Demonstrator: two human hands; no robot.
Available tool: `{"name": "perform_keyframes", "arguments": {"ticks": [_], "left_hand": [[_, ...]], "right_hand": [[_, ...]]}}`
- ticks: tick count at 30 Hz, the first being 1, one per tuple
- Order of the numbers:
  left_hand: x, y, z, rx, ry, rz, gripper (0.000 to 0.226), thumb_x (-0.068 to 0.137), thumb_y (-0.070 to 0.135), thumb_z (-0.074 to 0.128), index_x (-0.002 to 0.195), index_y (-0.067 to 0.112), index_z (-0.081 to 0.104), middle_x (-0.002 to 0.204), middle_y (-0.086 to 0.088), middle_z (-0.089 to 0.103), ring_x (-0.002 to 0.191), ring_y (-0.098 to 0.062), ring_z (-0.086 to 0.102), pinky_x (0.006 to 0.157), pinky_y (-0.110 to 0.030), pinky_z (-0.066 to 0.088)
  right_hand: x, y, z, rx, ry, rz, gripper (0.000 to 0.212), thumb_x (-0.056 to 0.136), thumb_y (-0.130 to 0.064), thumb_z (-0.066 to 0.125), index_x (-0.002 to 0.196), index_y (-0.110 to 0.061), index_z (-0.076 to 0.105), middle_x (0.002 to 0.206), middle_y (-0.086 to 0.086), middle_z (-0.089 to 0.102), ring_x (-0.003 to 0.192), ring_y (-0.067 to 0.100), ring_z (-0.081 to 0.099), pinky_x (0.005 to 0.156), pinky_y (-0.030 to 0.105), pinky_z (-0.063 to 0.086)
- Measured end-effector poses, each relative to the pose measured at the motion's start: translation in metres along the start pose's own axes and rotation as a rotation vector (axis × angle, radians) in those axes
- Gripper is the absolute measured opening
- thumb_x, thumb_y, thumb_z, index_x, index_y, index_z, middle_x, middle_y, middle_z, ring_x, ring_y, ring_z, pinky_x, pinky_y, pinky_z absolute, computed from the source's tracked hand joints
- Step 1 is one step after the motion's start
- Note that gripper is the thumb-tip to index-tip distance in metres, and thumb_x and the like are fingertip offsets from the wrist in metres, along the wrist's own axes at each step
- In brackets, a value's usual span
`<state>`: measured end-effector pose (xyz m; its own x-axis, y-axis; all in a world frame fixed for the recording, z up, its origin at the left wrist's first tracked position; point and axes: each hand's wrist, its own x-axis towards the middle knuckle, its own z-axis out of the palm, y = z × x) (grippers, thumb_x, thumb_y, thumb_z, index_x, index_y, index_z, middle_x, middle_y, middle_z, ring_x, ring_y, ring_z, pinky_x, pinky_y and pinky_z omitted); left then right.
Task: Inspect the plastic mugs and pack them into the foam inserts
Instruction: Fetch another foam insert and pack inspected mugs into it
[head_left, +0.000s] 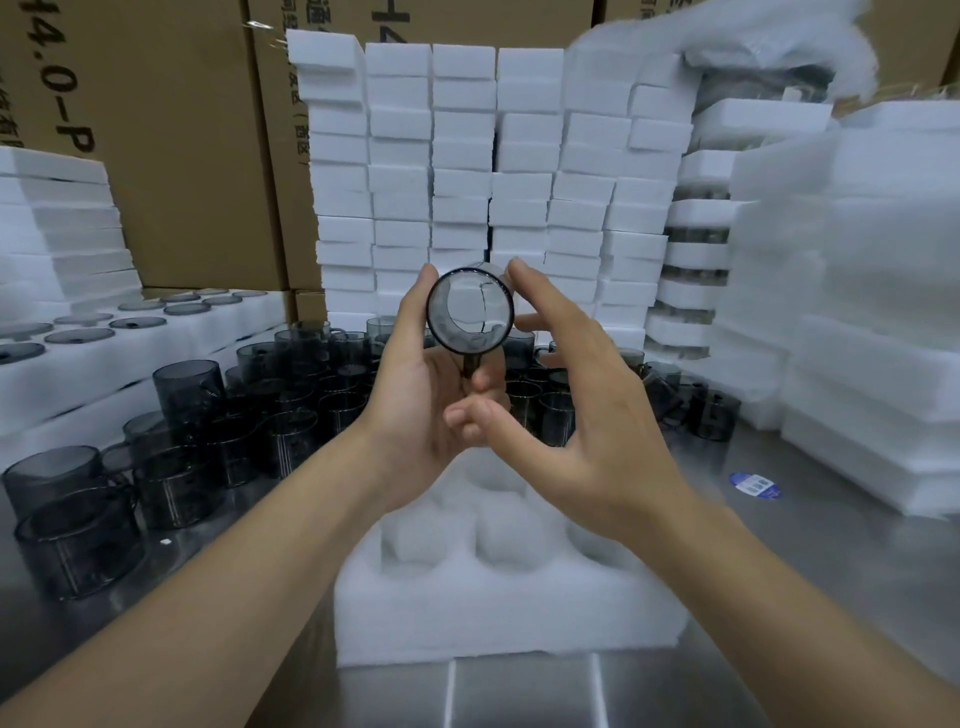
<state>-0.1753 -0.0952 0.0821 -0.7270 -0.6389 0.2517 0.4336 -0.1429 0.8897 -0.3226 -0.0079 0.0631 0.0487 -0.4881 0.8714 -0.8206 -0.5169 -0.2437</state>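
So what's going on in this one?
A person is inspecting a smoky plastic mug, held up end-on in the left hand. The right hand hovers open beside it, contact unclear. Below, on the steel table, lies a foam insert with its visible pockets empty. Loose mugs crowd the table behind, and filled inserts sit at left.

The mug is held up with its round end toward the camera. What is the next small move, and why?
Probably turn the mug a little with the right hand, to check its wall. The left hand grips it end-on, so mainly the round end shows, and the right hand's fingers lie beside it. The foam insert below has empty pockets waiting.
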Motion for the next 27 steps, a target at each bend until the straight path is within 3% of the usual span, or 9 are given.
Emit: {"name": "perform_keyframes", "arguments": {"ticks": [6, 9, 12, 15, 19, 21, 23, 25, 27], "left_hand": [[-0.001, 0.001, 0.002, 0.117, 0.055, -0.016, 0.080, 0.088, 0.091, 0.046, 0.080, 0.013, 0.064, 0.070, -0.010, 0.022, 0.045, -0.016, 0.032, 0.048, -0.023, 0.048], [0.003, -0.006, 0.003, 0.500, 0.193, 0.101, 0.083, 0.075, 0.097, 0.056, 0.082, 0.015, 0.068, 0.072, -0.010, 0.039, 0.057, -0.018, 0.045, 0.062, -0.025, 0.049], [0.007, -0.013, -0.001, 0.675, 0.305, 0.251, 0.075, 0.073, 0.083, 0.070, 0.072, 0.009, 0.059, 0.061, -0.001, 0.047, 0.057, -0.017, 0.048, 0.061, -0.031, 0.043], [0.009, -0.016, -0.004, 0.776, 0.347, 0.318, 0.084, 0.070, 0.078, 0.074, 0.090, -0.002, 0.058, 0.067, -0.002, 0.052, 0.063, -0.020, 0.052, 0.067, -0.038, 0.045], [0.009, -0.015, -0.002, 0.736, 0.360, 0.317, 0.058, 0.098, 0.067, 0.063, 0.093, 0.009, 0.064, 0.069, 0.001, 0.060, 0.057, -0.015, 0.056, 0.056, -0.027, 0.042], [0.008, -0.010, -0.003, 0.608, 0.372, 0.242, 0.048, 0.108, 0.056, 0.051, 0.099, 0.014, 0.071, 0.075, 0.000, 0.065, 0.056, -0.014, 0.057, 0.056, -0.028, 0.039], [0.007, -0.008, -0.002, 0.564, 0.346, 0.262, 0.035, 0.099, 0.046, 0.055, 0.109, 0.019, 0.074, 0.083, 0.005, 0.070, 0.064, -0.013, 0.061, 0.059, -0.027, 0.041], [0.005, -0.011, -0.001, 0.659, 0.301, 0.387, 0.038, 0.087, 0.032, 0.057, 0.121, 0.028, 0.072, 0.100, 0.013, 0.072, 0.081, -0.009, 0.065, 0.066, -0.019, 0.046], [0.004, -0.016, 0.000, 0.827, 0.261, 0.506, 0.050, 0.083, 0.024, 0.066, 0.133, 0.032, 0.066, 0.124, 0.014, 0.066, 0.100, -0.004, 0.065, 0.075, -0.014, 0.049]], "right_hand": [[0.001, -0.001, 0.000, 0.004, 0.043, 0.006, 0.083, 0.092, -0.048, 0.072, 0.164, -0.036, 0.032, 0.149, -0.018, 0.049, 0.130, 0.008, 0.056, 0.101, 0.029, 0.052], [0.002, 0.002, 0.001, -0.016, 0.033, 0.093, 0.075, 0.090, -0.050, 0.074, 0.157, -0.041, 0.041, 0.141, -0.019, 0.049, 0.122, 0.003, 0.057, 0.093, 0.031, 0.057], [-0.001, 0.007, 0.005, 0.112, -0.012, 0.253, 0.071, 0.089, -0.035, 0.082, 0.150, -0.038, 0.046, 0.137, -0.016, 0.054, 0.114, 0.006, 0.066, 0.098, 0.038, 0.058], [0.000, 0.006, 0.004, 0.272, -0.001, 0.399, 0.063, 0.086, -0.028, 0.084, 0.136, -0.041, 0.049, 0.127, -0.011, 0.061, 0.101, 0.015, 0.074, 0.084, 0.040, 0.061], [0.002, 0.001, 0.002, 0.415, 0.067, 0.494, 0.059, 0.084, -0.025, 0.089, 0.125, -0.036, 0.048, 0.116, -0.007, 0.065, 0.091, 0.014, 0.078, 0.072, 0.028, 0.062], [0.005, -0.001, 0.001, 0.459, 0.109, 0.560, 0.056, 0.085, -0.023, 0.088, 0.124, -0.032, 0.049, 0.118, -0.007, 0.065, 0.090, 0.010, 0.078, 0.068, 0.022, 0.059], [0.008, -0.002, 0.000, 0.561, 0.165, 0.668, 0.046, 0.091, -0.020, 0.083, 0.123, -0.025, 0.051, 0.120, 0.001, 0.070, 0.092, 0.014, 0.079, 0.075, 0.028, 0.062], [0.013, -0.003, -0.001, 0.825, 0.209, 0.791, 0.027, 0.098, -0.016, 0.070, 0.120, -0.013, 0.055, 0.115, 0.011, 0.076, 0.098, 0.024, 0.080, 0.087, 0.039, 0.063], [0.016, -0.003, -0.003, 1.118, 0.198, 0.877, 0.023, 0.100, -0.014, 0.056, 0.120, -0.004, 0.060, 0.108, 0.016, 0.076, 0.097, 0.030, 0.080, 0.085, 0.037, 0.064]]}}
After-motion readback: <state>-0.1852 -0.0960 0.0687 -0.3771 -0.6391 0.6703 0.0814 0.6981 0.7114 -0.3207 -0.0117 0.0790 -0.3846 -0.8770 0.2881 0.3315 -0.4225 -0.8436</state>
